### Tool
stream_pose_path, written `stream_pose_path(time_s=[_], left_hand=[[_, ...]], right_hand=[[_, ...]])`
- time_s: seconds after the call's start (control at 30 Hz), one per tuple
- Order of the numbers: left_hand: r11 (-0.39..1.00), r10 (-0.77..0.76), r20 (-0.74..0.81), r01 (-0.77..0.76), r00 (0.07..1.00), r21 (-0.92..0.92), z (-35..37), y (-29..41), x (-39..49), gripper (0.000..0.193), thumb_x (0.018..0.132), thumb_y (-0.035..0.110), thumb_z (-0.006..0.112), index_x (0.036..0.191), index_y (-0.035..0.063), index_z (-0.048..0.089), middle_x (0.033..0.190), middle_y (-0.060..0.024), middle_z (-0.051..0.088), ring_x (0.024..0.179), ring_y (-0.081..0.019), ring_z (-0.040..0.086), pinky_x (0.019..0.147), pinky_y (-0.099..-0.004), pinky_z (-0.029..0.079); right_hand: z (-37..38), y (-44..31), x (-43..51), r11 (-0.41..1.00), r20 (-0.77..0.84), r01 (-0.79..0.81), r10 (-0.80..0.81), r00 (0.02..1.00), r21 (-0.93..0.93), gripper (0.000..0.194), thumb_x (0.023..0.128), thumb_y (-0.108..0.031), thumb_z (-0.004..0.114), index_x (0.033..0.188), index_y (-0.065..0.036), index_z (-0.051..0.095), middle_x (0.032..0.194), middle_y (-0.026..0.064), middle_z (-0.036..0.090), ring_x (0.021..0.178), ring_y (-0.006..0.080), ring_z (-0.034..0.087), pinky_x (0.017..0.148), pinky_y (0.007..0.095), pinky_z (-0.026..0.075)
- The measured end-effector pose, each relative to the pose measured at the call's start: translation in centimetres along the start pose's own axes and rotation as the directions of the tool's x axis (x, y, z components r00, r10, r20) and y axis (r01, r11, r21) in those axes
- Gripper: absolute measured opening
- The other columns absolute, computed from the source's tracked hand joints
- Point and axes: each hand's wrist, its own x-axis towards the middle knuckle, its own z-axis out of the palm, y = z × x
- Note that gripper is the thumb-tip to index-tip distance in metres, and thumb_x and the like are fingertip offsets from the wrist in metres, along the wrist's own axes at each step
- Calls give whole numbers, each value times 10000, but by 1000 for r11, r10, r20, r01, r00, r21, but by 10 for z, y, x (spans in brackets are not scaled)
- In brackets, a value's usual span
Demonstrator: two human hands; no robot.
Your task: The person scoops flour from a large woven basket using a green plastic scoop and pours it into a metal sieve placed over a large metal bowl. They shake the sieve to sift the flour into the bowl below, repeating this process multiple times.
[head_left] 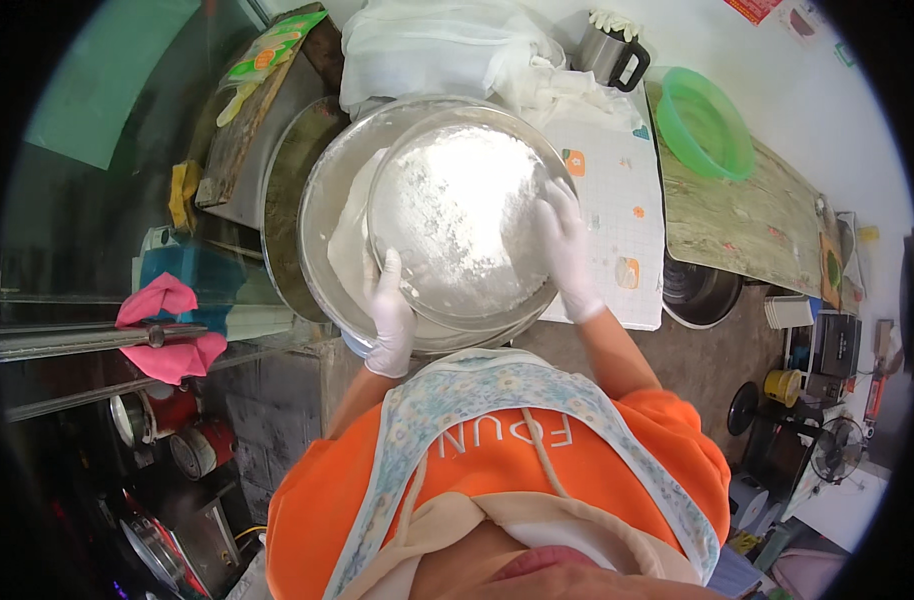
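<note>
A round metal sieve (457, 300) holds a heap of white powder (472, 180) that looks like flour. It sits within the rim of a wide metal basin (318, 195), where more white powder (352, 225) shows at the left side. My left hand (389, 315), in a thin white glove, grips the near-left rim of the sieve. On the right rim is my right hand (566, 255), gloved too, with its fingertips over the edge. The undersides of both hands' grips are hidden.
White cloth (427, 52) covers something behind the basin. A patterned white tablecloth (614, 225) lies to the right, with a steel kettle (607, 56) and a green plastic basin (704, 124) beyond. At left, a pink cloth (172, 330) hangs over a metal rail (67, 341).
</note>
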Motion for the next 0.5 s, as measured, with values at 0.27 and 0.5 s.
stream_pose_path(time_s=[0.27,0.5], left_hand=[[998,47,-10,-46,999,50,-2,-13,-12,559,936,168,538,1417,10,301,1042,-41,578,862,-87,551,599,-193,425],[986,162,-61,-163,985,-18,-17,0,4,543,936,155,547,1382,-66,327,1324,-124,462,1168,-179,462,983,-272,364]], right_hand=[[127,-45,31,822,170,352,-308,936,-448,554,937,-325,467,1357,23,365,1416,254,322,1315,399,310,1097,458,202],[122,-56,3,581,628,781,-525,574,-229,552,955,-339,399,1380,8,339,1434,237,308,1333,406,278,1101,480,197]])
